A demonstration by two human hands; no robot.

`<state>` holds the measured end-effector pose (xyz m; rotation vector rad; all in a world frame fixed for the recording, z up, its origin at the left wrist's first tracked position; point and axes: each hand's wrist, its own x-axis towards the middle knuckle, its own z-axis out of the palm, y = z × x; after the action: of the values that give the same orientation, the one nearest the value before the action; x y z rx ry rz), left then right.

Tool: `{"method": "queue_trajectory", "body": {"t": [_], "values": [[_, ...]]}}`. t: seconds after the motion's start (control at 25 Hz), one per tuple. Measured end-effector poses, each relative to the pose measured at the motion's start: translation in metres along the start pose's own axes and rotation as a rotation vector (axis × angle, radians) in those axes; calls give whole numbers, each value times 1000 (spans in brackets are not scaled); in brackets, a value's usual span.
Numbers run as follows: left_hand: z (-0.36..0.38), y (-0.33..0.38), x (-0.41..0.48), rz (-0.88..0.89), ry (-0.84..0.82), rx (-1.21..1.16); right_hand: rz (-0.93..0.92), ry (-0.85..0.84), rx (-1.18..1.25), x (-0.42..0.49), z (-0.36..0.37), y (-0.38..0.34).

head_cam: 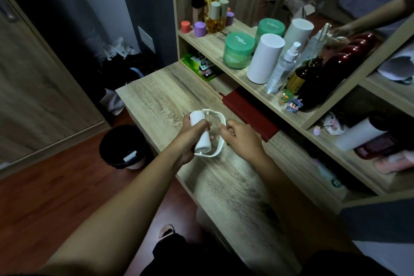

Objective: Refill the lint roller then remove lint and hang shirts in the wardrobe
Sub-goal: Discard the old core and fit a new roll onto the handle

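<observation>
Both hands are over the wooden table [156, 96], mid-frame. The lint roller [203, 141] is held just above the table top, with its white roll pointing away from the person and one end toward the shelf. The left hand [189, 135] grips the roll, with thumb and fingers curled round its middle. The right hand [243, 140] pinches the thin white frame [218, 152] on the roller's right side, its fingers tightly curled on it. The frame loops from the far end of the roll round to the near end. Cannot tell whether the roll sits fully on the frame.

A black bin [122, 145] stands on the red-brown floor left of the table, with a white scrap on its rim. A dark red flat box [248, 112] lies at the table's back edge, just beyond the right hand. On the shelf [201, 40] above are a green jar [238, 50], a white cylinder [265, 58], a clear spray bottle [283, 69], a dark bottle [318, 83] and small figurines [291, 101]. Small bottles and a purple cap [200, 28] stand at the shelf's far end. A mirror behind the shelf doubles the items.
</observation>
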<state>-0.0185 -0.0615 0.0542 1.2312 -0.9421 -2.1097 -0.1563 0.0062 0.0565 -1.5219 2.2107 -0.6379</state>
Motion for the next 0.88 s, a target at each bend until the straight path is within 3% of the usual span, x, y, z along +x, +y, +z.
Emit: {"method": "queue_trajectory", "body": {"t": [0.16,0.36,0.68,0.88], "values": [[1,2,-1,73,126,228,15,44,-15,-2,6,-11],[0,4,-9,120,229,251,26,38,-65,-1,9,-19],[-8,1,-16,193,230,315,75,-12,-81,-7,11,-23],[-11,-2,-21,187,185,195,39,-5,-136,-8,7,-25]]}}
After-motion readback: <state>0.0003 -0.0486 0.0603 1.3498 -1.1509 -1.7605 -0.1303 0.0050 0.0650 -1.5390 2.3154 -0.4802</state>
